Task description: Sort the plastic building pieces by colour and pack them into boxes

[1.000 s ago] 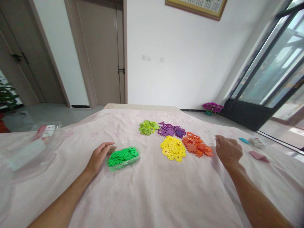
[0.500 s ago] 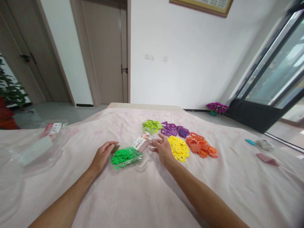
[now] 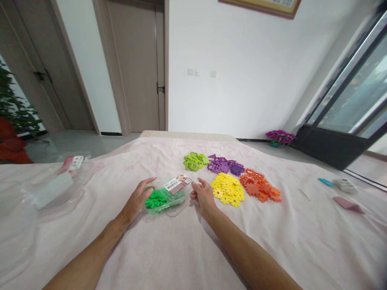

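Note:
A clear plastic clamshell box (image 3: 181, 204) with green snowflake-shaped pieces (image 3: 156, 200) inside lies in front of me. Its lid, carrying a white and dark-red label (image 3: 177, 183), is tilted low over the pieces. At the box's left end my left hand (image 3: 139, 198) is closed, thumb and fingers gripping the edge. My right hand (image 3: 203, 195) pinches the lid's right edge with thumb and fingertips. Just right of that hand is a heap of yellow flower-shaped pieces (image 3: 228, 189). Whether the lid touches the rim all round I cannot tell.
Behind lie lime-green pieces (image 3: 194, 161) and purple pieces (image 3: 223, 165), with orange pieces (image 3: 261, 186) to the right. More clear boxes (image 3: 60, 189) stand at the left. A pink cloth piece (image 3: 348, 204), a blue object (image 3: 326, 182) and a whitish block (image 3: 345, 185) lie far right.
The lid has come down over the green pieces, its label now lying flatter. My right hand has moved slightly down with its fingers closer together. The view has shifted a little.

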The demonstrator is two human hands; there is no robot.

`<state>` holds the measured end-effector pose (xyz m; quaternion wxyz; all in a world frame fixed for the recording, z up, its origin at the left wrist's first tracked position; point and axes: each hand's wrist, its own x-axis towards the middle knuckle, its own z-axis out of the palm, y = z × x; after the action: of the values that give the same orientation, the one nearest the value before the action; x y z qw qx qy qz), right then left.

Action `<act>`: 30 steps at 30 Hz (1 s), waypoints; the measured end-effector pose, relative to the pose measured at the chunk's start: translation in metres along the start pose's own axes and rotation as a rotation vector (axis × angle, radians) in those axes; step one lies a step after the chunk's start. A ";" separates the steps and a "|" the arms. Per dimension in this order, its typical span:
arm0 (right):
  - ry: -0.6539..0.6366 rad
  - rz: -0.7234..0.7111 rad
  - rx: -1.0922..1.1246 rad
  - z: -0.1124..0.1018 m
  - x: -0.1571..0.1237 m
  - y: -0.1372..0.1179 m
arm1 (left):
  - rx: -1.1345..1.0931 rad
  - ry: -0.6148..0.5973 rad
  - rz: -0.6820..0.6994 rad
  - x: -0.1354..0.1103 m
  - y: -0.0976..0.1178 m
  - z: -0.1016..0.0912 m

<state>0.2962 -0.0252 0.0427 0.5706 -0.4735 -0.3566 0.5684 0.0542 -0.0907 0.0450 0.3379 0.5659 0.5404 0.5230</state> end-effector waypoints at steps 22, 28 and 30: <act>-0.403 0.106 -0.344 0.006 -0.026 -0.004 | 0.146 0.305 -0.025 0.008 -0.019 -0.002; -0.319 0.133 -0.305 0.011 -0.028 0.000 | 0.003 0.090 -0.203 0.006 -0.004 -0.017; -0.320 0.135 -0.302 0.011 -0.030 0.001 | -0.106 -0.028 -0.293 0.004 0.000 -0.024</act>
<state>0.2824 -0.0530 0.0494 0.3899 -0.4801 -0.4911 0.6134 0.0307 -0.0910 0.0518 0.4475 0.4696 0.5841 0.4879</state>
